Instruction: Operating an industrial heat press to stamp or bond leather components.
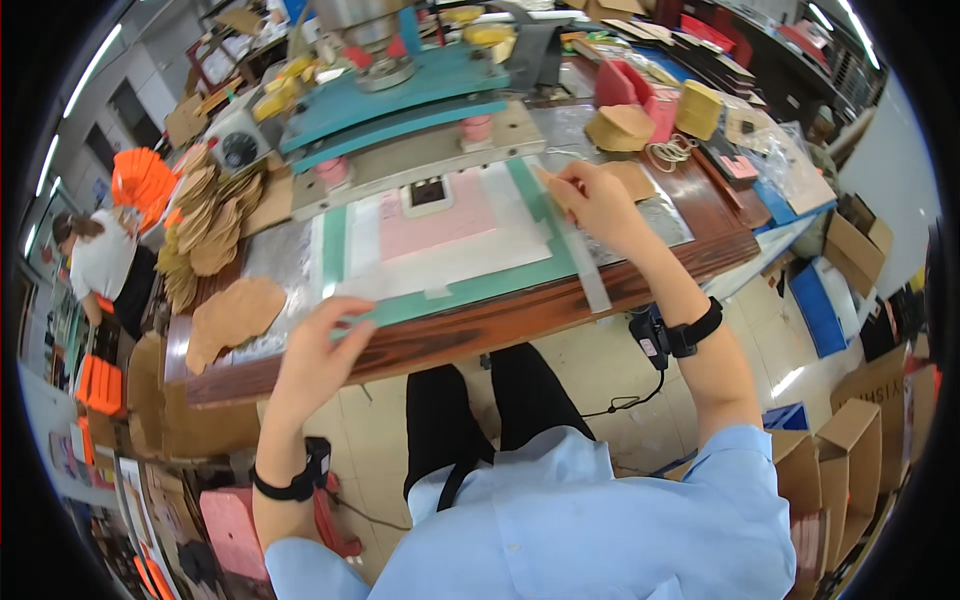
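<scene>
My left hand (322, 350) is at the front left of a green-bordered board (470, 290), its thumb and fingers apart. My right hand (600, 208) is bent at the board's right side, fingertips pinched together beside a translucent strip (592, 275); what lies between them is hidden. The strip runs along the right edge and sticks out over the table's front. On the board lie a white sheet (500, 258), a pink sheet (420, 230) and a small white-framed piece with dark squares (428, 194).
Behind the board stands a press with a teal plate (400, 95). Tan leather-like pieces (235, 318) lie at the left, near stacked brown pieces (210, 225). Yellow blocks (700, 108), a pink holder (635, 95) and coiled cord (670, 152) sit at the right. Another person (105, 250) bends over at far left.
</scene>
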Action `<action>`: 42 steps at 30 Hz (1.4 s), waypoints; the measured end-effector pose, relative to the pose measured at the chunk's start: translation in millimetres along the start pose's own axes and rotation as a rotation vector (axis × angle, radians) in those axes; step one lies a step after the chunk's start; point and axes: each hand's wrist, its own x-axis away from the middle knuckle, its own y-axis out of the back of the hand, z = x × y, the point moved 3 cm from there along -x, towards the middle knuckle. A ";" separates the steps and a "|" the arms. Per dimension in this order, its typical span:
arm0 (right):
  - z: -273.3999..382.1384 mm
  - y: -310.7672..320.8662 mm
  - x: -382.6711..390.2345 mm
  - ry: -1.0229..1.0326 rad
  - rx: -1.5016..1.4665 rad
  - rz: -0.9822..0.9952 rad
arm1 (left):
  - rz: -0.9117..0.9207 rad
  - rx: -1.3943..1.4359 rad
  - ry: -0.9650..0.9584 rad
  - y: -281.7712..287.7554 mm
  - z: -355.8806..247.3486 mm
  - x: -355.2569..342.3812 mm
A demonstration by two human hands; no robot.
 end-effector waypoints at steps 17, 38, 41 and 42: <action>54.0 -66.7 39.9 0.647 0.442 0.451 | -0.030 -0.710 -0.438 -77.8 -1.3 -61.2; 39.8 -106.9 -33.5 0.432 0.673 0.619 | 0.141 -0.577 -0.208 -60.2 26.2 -117.7; 41.5 -101.3 -31.9 0.464 0.636 0.582 | 0.081 -0.592 -0.277 -62.4 31.3 -115.6; 40.8 -100.4 -31.6 0.471 0.625 0.561 | 0.088 -0.584 -0.284 -61.7 28.7 -115.6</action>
